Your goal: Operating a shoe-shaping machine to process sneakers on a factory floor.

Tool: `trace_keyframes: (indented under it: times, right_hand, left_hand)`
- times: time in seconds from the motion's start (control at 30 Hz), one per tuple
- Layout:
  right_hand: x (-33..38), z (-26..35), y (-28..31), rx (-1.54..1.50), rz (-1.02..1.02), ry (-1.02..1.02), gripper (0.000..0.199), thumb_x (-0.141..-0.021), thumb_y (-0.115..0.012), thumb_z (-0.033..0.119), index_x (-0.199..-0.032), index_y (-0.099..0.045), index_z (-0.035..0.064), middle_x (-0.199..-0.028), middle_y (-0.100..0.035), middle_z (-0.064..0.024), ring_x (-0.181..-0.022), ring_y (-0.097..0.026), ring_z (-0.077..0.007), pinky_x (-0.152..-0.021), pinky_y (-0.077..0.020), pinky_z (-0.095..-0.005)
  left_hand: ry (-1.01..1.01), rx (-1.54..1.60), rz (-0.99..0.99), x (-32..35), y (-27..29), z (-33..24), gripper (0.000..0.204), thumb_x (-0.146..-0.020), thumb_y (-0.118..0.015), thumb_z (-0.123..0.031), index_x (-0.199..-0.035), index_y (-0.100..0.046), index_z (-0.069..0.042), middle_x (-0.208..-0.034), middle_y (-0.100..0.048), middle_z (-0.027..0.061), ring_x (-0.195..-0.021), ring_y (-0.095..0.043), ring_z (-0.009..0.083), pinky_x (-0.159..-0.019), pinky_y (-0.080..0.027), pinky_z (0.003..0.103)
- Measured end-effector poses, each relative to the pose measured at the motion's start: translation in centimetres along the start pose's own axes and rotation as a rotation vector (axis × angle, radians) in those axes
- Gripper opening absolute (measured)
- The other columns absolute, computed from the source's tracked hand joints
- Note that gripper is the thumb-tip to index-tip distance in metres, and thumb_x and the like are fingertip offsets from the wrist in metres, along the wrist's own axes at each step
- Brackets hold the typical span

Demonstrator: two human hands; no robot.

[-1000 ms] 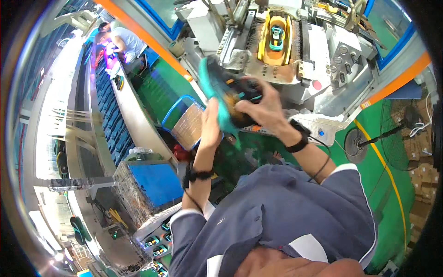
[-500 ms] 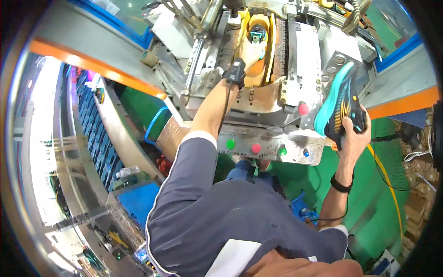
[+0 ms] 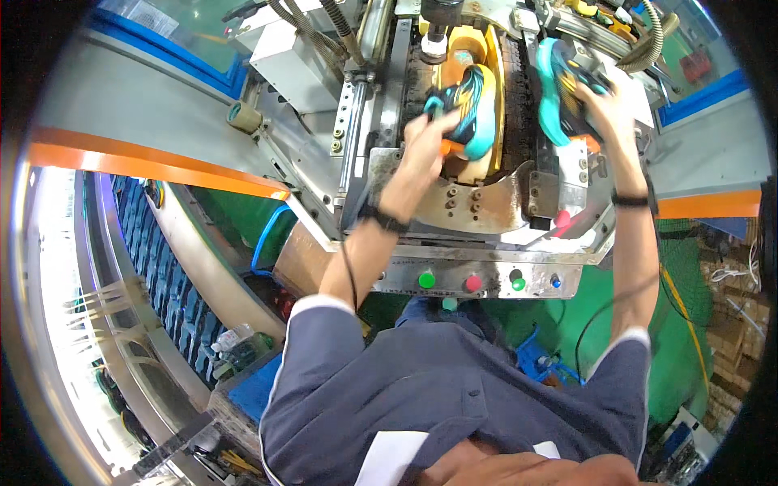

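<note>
- One shoe (image 3: 481,113) is held by the stretched-out left hand (image 3: 423,147), over the yellow tray (image 3: 465,39), top middle.
- Another shoe (image 3: 553,91) is held by the stretched-out right hand (image 3: 613,112), upper right.
- A gap is left between.

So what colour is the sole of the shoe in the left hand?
The sole is teal, seen best in the head view.

Shirt (image 3: 389,381) — matt cloth; machine plate (image 3: 496,204) — stained metal.
</note>
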State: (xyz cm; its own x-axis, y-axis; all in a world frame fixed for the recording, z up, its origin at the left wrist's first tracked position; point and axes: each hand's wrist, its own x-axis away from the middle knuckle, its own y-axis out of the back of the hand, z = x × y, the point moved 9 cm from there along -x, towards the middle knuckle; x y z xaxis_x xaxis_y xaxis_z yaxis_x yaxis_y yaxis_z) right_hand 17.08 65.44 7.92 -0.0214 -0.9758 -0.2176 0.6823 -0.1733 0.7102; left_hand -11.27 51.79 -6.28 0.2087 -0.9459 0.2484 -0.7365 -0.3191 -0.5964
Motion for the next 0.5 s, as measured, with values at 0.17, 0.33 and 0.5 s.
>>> trace_keyframes:
  times: [0.17, 0.33, 0.5]
  right_hand:
    - [-3.4, 7.3, -15.6, 0.277, 0.368, 0.095, 0.051, -0.067, -0.075, 0.036, -0.096, -0.067, -0.0044, -0.087, -0.069, -0.0216, -0.082, -0.069, -0.0312, -0.074, -0.0531, -0.0367]
    - [-2.5, 7.1, -25.9, 0.269, 0.188, 0.387, 0.045, -0.072, -0.069, 0.031, -0.091, -0.062, -0.0090, -0.089, -0.067, -0.0293, -0.085, -0.067, -0.0405, -0.076, -0.0540, -0.0437]
    - [-1.0, 6.6, -27.6, 0.289, 0.129, 0.343, 0.053, -0.080, -0.067, 0.038, -0.104, -0.045, -0.0045, -0.086, -0.068, -0.0226, -0.082, -0.069, -0.0373, -0.072, -0.0558, -0.0452]
  left_hand:
    - [-0.073, -0.054, -0.150, 16.7, 4.6, -4.8, 0.053, -0.084, -0.067, -0.007, -0.130, -0.046, 0.006, -0.119, -0.059, 0.0109, -0.107, -0.058, 0.0181, -0.094, -0.046, 0.031]
    - [-0.146, -0.146, -0.501, 31.6, 11.2, -6.9, 0.053, -0.086, -0.058, -0.004, -0.135, -0.041, 0.005, -0.127, -0.054, 0.0141, -0.114, -0.055, 0.0229, -0.100, -0.042, 0.036]
    - [-0.361, 0.004, -0.805, 42.7, 15.3, -4.9, 0.042, -0.090, -0.060, -0.005, -0.129, -0.047, 0.002, -0.117, -0.060, 0.0115, -0.098, -0.063, 0.0193, -0.085, -0.052, 0.031]
